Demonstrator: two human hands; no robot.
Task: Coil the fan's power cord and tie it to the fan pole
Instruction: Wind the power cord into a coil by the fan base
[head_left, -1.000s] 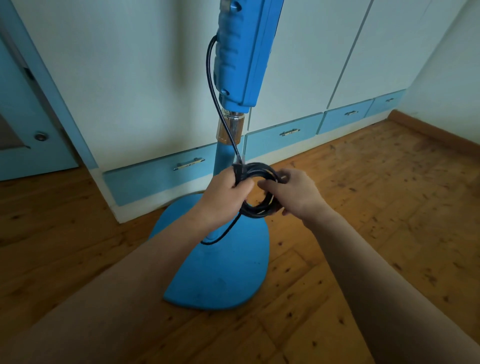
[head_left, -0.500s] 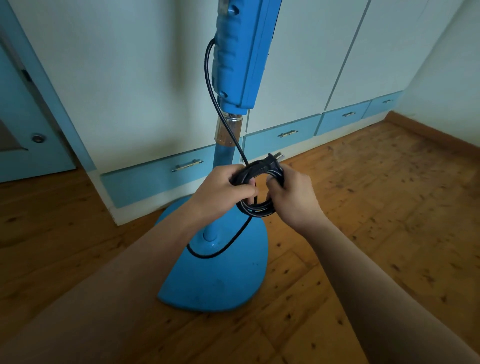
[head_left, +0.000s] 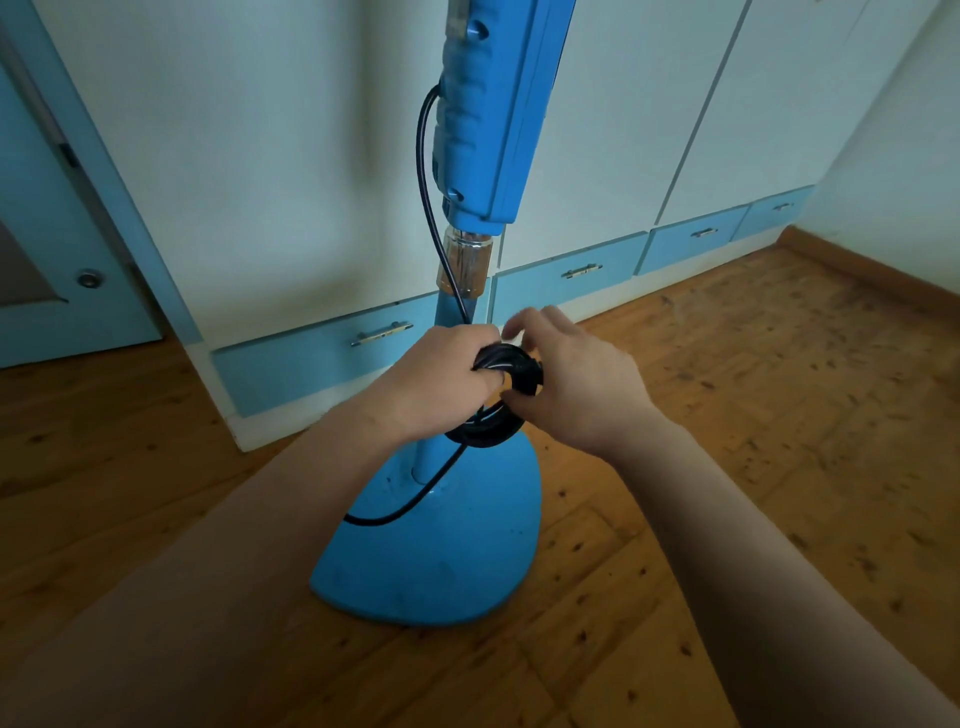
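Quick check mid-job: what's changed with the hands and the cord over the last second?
The right hand has loosened. Its fingers, curled round the coiled cord before, are now lifted and spread, with only the thumb against the coil. Unchanged: the left hand still grips the coil in front of the fan pole, and the slack loop hangs over the base.

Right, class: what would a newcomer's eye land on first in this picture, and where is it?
The bright blue fan pole rises through the middle from its blue base on the wooden floor. In front of it, at the centre, the left hand grips a coiled black power cord, while the right hand touches it with fingers spread.
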